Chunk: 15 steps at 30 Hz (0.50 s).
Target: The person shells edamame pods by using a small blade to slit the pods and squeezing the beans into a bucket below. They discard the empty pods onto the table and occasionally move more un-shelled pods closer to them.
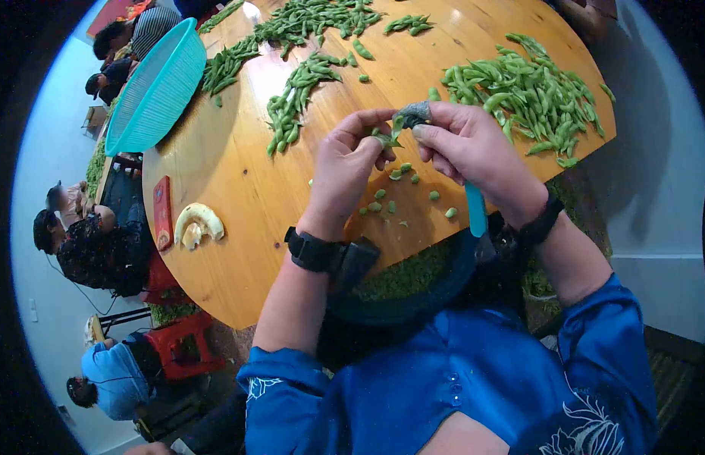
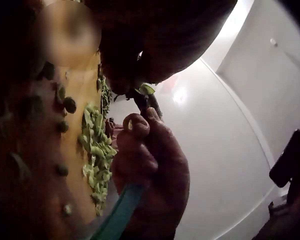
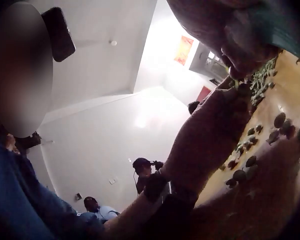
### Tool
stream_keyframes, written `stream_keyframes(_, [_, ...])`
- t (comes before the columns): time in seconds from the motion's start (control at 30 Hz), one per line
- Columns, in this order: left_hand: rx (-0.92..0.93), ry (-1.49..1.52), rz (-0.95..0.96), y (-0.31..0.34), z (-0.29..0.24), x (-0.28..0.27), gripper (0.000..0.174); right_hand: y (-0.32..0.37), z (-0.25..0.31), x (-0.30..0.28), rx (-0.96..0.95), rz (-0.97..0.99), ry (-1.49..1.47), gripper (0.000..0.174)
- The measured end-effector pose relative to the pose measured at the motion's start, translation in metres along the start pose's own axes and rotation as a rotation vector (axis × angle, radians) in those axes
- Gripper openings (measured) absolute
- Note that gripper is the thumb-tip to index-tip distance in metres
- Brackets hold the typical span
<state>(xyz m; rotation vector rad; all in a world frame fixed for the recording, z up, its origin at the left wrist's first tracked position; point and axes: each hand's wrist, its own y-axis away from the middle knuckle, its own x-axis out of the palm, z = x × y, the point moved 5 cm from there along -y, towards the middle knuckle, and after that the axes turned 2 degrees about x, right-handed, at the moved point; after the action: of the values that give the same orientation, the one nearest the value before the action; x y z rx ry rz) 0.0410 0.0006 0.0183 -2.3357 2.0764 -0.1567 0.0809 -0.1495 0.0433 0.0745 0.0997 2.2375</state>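
Note:
Above the table's near edge, my left hand (image 1: 349,155) pinches a green soybean pod (image 1: 396,130) between thumb and fingers. Opposite it, my right hand (image 1: 470,144) has thumb and index finger brought together at the pod's end, with a dark grey covering (image 1: 415,114) on the fingertip. A flat turquoise handle (image 1: 476,211) sticks out below the curled fingers of my right hand, which grip it; the rest is hidden in the palm. Several shelled soybeans (image 1: 392,206) lie on the wood beneath both hands.
Piles of pods lie to the right (image 1: 531,98) and at the far side (image 1: 314,23). A turquoise basket (image 1: 159,87) leans at the left, near a red case (image 1: 163,212) and a pale curved peel (image 1: 199,224). Under the near edge sits a dark tub (image 1: 443,292) of green bits. People sit beyond.

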Motion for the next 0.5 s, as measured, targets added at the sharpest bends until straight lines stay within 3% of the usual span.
stream_keyframes(0.17, [-0.069,0.000,0.017,0.001,0.003,0.001,0.034,0.003,0.001,-0.019,-0.027,-0.117,0.097,0.020])
stream_keyframes(0.33, [0.115,-0.453,0.141,0.003,0.005,0.006,0.034,0.013,0.007,-0.062,-0.128,-0.192,0.231,0.021])
stream_keyframes(0.4, [0.233,-0.569,0.170,0.009,-0.005,0.013,0.030,0.018,0.010,-0.085,-0.228,-0.239,0.540,0.021])
stream_keyframes(0.43, [0.335,-0.777,0.180,0.012,-0.015,0.017,0.028,0.021,0.014,-0.093,-0.333,-0.276,0.752,0.020])
stream_keyframes(0.47, [0.438,-0.986,0.183,0.014,-0.025,0.022,0.025,0.023,0.010,-0.104,-0.350,-0.285,0.753,0.020])
stream_keyframes(0.5, [0.350,-0.930,0.164,0.010,-0.031,0.022,0.024,0.023,0.005,-0.112,-0.347,-0.280,0.800,0.019])
